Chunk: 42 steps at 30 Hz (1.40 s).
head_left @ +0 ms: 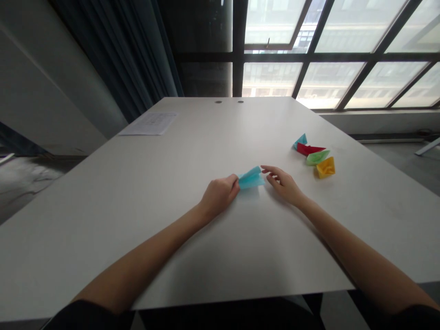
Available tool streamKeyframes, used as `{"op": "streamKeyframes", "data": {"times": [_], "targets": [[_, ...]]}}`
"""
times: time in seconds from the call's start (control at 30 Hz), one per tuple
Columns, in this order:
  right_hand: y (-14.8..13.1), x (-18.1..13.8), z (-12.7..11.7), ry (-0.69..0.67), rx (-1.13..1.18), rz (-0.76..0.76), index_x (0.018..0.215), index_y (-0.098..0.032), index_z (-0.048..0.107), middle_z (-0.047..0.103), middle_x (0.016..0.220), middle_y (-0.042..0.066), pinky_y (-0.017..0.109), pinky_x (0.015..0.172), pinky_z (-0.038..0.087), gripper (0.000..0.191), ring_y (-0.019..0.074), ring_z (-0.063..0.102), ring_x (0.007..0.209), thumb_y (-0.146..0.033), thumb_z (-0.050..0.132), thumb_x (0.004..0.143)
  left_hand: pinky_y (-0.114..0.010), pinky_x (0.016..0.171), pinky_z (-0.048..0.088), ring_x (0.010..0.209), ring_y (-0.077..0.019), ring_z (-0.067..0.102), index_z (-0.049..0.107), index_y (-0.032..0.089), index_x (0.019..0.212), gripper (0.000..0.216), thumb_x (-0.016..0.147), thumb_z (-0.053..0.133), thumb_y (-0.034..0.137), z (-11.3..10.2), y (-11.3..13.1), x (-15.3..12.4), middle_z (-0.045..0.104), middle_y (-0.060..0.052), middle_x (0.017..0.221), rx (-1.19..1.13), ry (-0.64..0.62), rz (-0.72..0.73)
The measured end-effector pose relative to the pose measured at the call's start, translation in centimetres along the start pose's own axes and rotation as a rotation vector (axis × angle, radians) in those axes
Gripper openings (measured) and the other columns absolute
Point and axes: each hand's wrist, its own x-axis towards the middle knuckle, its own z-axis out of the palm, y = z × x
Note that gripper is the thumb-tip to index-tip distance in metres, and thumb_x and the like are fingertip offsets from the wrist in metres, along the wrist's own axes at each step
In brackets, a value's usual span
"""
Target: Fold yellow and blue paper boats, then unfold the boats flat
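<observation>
"Starting at the left, what are you seeing?"

"A dark curtain (113,46) is hanging beyond the far left of the table (137,220), and a printed sheet (149,123) is lying near that edge."

"What is the left hand doing?"

"The left hand (222,192) is pinching the left end of a folded blue paper (250,178) between thumb and fingers. The paper is sitting between the two hands, its layers spreading apart toward the right. I'm not managing to tell whether it is touching the table."

"And the right hand?"

"The right hand (280,183) is hovering just beside the paper's right end, its fingers curling loosely and gripping nothing. Whether a fingertip is brushing the edge, I'm not able to tell."

"What is good handling asking for, in your judgement?"

"A light, steady pinch on the left, I'm thinking, with the right fingertips easing the loose edges gently, as thin paper is always risking stray creases."

"Farther right?"

"A blue piece (301,140), a red piece (308,149), a green piece (318,157) and a yellow piece (326,167), all folded, are sitting close together, the yellow nearest."
</observation>
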Motion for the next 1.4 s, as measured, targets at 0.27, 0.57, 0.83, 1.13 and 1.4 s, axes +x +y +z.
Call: {"op": "streamKeyframes", "data": {"times": [0.27,0.57,0.83,1.13,1.4], "targets": [[-1.0,0.1,1.1,-0.142,0.6,0.221,0.102,-0.018,0.053,0.064,0.093,0.006,0.035,0.077,0.05,0.042,0.0195,0.06,0.086,-0.038,0.067,0.068,-0.022,0.055,0.051,0.058,-0.0097,0.056,0.056,0.013,0.074,0.016,0.072,0.055,0.03,1.5,0.2,1.0,0.056,0.0,0.066,-1.232,0.053,-0.563],[-1.8,-0.4,1.7,-0.257,0.497,0.268,0.092,-0.016,0.055,0.065,0.082,0.004,0.03,0.061,0.048,0.033,0.0178,0.06,0.071,-0.038,0.064,0.069,-0.022,0.05,0.048,0.055,-0.0119,0.059,0.054,0.015,0.083,0.023,0.07,0.057,0.034,1.1,0.2,0.6,0.063,-0.002,0.067,-1.385,-0.133,-0.629],[-2.2,-0.2,0.9,-0.171,-0.229,0.041,0.093,-0.018,0.057,0.059,0.071,0.001,0.027,0.057,0.039,0.029,0.015,0.051,0.063,-0.041,0.056,0.073,-0.03,0.062,0.052,0.065,-0.0151,0.063,0.054,0.012,0.087,0.026,0.065,0.064,0.02,2.7,-1.7,1.0,0.066,-0.005,0.073,-1.166,-0.067,-0.574],[-1.6,0.0,0.7,-0.192,-0.308,0.032,0.091,-0.019,0.056,0.056,0.069,0.0,0.026,0.061,0.038,0.019,0.0152,0.05,0.066,-0.031,0.054,0.077,-0.028,0.068,0.047,0.071,-0.0142,0.059,0.06,0.014,0.096,0.03,0.073,0.057,0.033,1.7,-3.4,1.3,0.065,-0.005,0.085,-0.391,0.09,-0.31],[-1.1,0.3,0.6,-0.25,-0.331,-0.064,0.083,-0.019,0.06,0.061,0.074,0.003,0.029,0.069,0.04,0.014,0.0173,0.052,0.074,-0.024,0.047,0.082,-0.028,0.066,0.044,0.066,-0.0149,0.056,0.064,0.016,0.076,0.02,0.072,0.056,0.034,0.8,-3.7,1.1,0.062,-0.003,0.073,-0.227,-0.01,-0.252]]}}
